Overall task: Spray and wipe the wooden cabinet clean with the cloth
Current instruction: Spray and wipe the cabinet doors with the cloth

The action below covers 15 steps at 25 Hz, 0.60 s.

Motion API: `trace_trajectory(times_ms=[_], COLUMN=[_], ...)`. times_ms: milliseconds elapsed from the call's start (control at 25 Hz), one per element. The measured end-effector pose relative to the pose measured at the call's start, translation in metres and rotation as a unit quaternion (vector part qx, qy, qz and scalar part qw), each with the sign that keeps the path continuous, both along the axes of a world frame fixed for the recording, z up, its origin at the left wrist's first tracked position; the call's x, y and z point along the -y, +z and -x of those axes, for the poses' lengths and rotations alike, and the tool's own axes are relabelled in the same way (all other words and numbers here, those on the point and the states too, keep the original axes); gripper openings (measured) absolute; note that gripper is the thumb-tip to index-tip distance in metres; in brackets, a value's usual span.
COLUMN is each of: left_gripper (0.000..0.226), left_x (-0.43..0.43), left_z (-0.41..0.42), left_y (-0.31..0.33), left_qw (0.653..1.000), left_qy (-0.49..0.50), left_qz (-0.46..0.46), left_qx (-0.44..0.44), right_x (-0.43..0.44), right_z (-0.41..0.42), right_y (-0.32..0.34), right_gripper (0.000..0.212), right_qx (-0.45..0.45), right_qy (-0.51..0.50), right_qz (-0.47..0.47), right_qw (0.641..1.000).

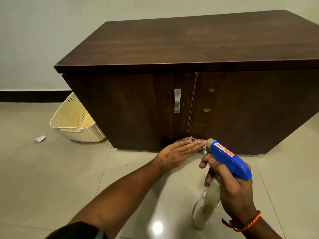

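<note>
A dark wooden cabinet (181, 49) with two doors stands on the tiled floor. My left hand (177, 153) presses a checked cloth (187, 140) with straight fingers against the bottom edge of the doors, near the gap between them. My right hand (231, 185) grips a clear spray bottle (206, 204) with a blue trigger head (227, 159); its nozzle points at the lower part of the right door, close to the cloth.
A metal handle (177, 100) sits on the left door. A cream perforated basket (77, 121) leans against the cabinet's left side. A small scrap of paper (40, 138) lies on the floor to the left. A pale wall stands behind.
</note>
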State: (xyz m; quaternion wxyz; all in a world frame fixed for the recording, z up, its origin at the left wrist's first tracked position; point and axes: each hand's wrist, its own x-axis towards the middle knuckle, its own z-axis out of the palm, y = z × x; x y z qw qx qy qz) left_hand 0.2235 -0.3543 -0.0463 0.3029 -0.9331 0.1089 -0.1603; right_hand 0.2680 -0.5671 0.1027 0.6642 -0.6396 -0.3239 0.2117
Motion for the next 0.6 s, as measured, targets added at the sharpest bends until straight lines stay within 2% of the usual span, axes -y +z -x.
trace_trajectory(times_ms=[80,160,360,600], left_gripper=[0.079,0.077,0.079,0.078], left_x=[-0.005,-0.024,-0.095,-0.138], left_z=[0.013,0.038,0.146,0.216], left_y=[0.002,-0.002,-0.007,0.006], left_qw=[0.999,0.998,0.991,0.988], left_qy=[0.029,0.058,0.129,0.148], left_qz=[-0.027,-0.026,-0.036,-0.024], left_qx=[-0.013,-0.010,-0.026,-0.023], right_x=[0.001,0.002,-0.001,-0.013], right_z=[-0.001,0.000,0.001,0.008], right_y=[0.002,0.004,0.007,-0.005], right_gripper=[0.015,0.017,0.018,0.019], right_qx=[0.005,0.009,0.004,0.000], right_qy=[-0.002,0.000,0.008,0.015], right_qz=[-0.002,-0.009,-0.017,-0.005], right_qw=[1.000,1.000,1.000,1.000])
